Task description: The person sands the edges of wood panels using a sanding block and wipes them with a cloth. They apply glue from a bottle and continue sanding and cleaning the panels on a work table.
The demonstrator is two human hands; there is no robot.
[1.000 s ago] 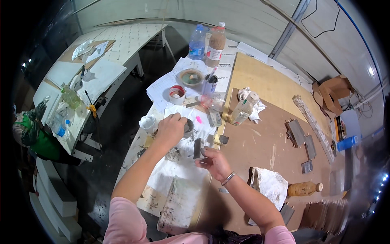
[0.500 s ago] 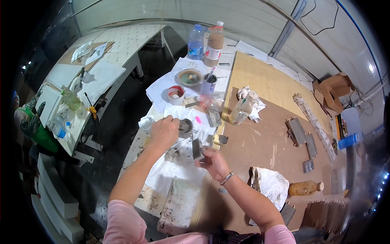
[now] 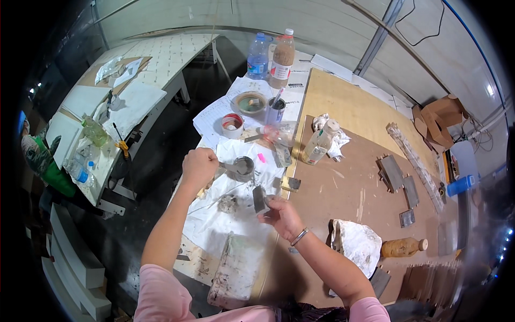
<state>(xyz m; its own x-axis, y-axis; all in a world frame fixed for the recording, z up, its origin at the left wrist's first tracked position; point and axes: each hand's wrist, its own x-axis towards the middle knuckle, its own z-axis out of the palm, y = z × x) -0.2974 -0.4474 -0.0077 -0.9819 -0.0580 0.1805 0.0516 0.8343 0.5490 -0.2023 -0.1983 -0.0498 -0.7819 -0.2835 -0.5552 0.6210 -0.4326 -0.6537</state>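
A small dark rectangular piece (image 3: 259, 198) was pinched in the right hand (image 3: 282, 216) above the paper-covered brown workbench (image 3: 354, 188). The left hand (image 3: 199, 166) was fisted around a tool handle reaching the small grey cup (image 3: 244, 167).

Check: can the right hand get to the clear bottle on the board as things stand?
Probably yes, but not freely: the right hand holds a small grey piece. The clear bottle stands beyond it with bare board between.

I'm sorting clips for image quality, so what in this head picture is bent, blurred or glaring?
Head view: fisheye bends the brown board's edges toward the rim, and black corners frame the circle; the right edge by the blue cylinder smears soft; a bright light spot glares upper right; left hand and right hand at centre stay fairly sharp.
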